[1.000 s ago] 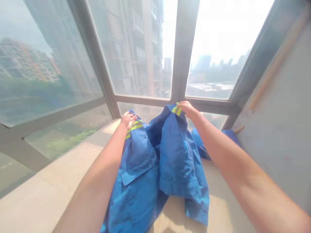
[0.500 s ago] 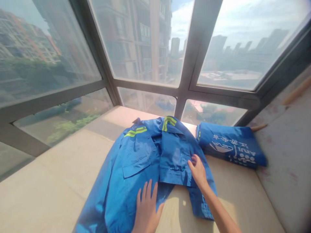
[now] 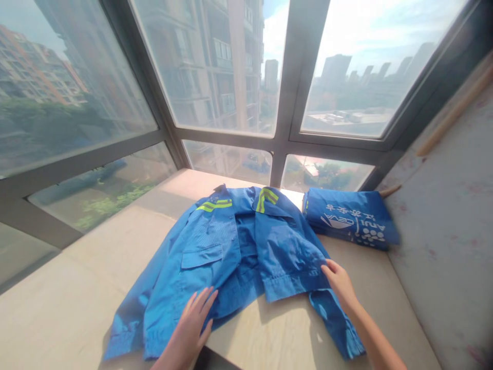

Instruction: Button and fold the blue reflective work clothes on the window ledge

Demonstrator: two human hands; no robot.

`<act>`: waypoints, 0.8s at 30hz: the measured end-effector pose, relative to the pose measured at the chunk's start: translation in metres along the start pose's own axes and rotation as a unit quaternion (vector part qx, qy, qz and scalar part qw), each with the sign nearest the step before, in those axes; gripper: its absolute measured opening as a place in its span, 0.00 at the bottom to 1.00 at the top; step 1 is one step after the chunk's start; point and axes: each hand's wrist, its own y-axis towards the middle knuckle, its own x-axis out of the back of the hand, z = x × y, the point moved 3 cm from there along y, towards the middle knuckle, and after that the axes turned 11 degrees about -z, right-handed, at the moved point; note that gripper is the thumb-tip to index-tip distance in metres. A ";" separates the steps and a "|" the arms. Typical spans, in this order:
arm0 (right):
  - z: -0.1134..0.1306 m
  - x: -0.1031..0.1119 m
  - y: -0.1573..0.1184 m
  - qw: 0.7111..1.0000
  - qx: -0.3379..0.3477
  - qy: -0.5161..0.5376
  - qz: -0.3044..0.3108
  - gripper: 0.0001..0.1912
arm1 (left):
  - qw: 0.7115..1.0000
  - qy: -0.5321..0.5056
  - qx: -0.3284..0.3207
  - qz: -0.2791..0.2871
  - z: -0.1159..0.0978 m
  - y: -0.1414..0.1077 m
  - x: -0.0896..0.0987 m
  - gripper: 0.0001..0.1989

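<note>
A blue work jacket [image 3: 208, 241] with yellow-green reflective stripes lies spread on the pale ledge, its front parted and its collar end toward the windows. My left hand [image 3: 196, 313] rests by the lower edge of the left front panel, fingers stretched out. At the right front panel's outer lower side, my right hand [image 3: 339, 280] pinches the jacket cloth between thumb and fingers. The right sleeve lies below that hand, its cuff near the ledge's front. On the left, the other sleeve and the hem reach toward me.
A folded blue garment [image 3: 346, 218] with white lettering lies at the back right, against the patterned wall [image 3: 442, 246]. Grey-framed windows [image 3: 283, 149] border the pale ledge [image 3: 88, 277] at the back and left. A wooden stick [image 3: 391, 190] shows behind the folded garment.
My right hand has moved right and closed on the right panel's edge, drawing it outward so the front gapes wider. My left hand has shifted left. The view has turned slightly right.
</note>
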 end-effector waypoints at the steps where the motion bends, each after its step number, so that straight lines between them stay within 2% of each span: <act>1: 0.007 0.012 0.005 1.000 0.019 -0.014 -0.015 0.25 | 1.000 -0.014 0.015 0.004 0.003 -0.002 0.003 0.31; 4: 0.046 0.038 0.018 0.991 0.092 -0.070 -0.074 0.25 | 0.995 -0.044 0.090 -0.010 0.002 0.006 0.004 0.24; 6: 0.082 0.049 0.021 0.976 0.145 -0.099 -0.125 0.24 | 0.988 -0.045 0.140 -0.046 -0.008 0.020 0.002 0.21; 8: 0.122 0.051 0.017 0.959 0.217 -0.089 -0.162 0.22 | 0.984 -0.047 0.156 -0.072 -0.026 0.040 -0.002 0.19; 11: 0.176 0.032 -0.005 0.925 0.346 -0.050 -0.151 0.17 | 0.987 -0.062 0.138 -0.045 -0.056 0.071 -0.012 0.15; 12: 0.189 0.019 -0.016 0.916 0.381 -0.044 -0.120 0.15 | 0.988 -0.059 0.139 -0.027 -0.065 0.080 -0.017 0.14; 14: 0.201 -0.015 -0.041 0.906 0.422 -0.038 -0.018 0.15 | 0.986 -0.030 0.163 -0.002 -0.075 0.095 -0.025 0.14; 16: 0.193 -0.056 -0.067 0.899 0.427 -0.036 0.090 0.19 | 0.979 0.009 0.204 0.000 -0.075 0.106 -0.032 0.16; 19: 0.147 -0.112 -0.098 0.899 0.392 -0.054 0.188 0.27 | 0.966 0.050 0.253 -0.005 -0.065 0.116 -0.042 0.20; 22: 0.084 -0.146 -0.114 0.897 0.363 -0.094 0.235 0.28 | 0.955 0.076 0.286 0.015 -0.052 0.121 -0.048 0.21; 24: 0.051 -0.151 -0.118 0.903 0.357 -0.095 0.221 0.29 | 0.950 0.078 0.302 0.029 -0.044 0.125 -0.049 0.21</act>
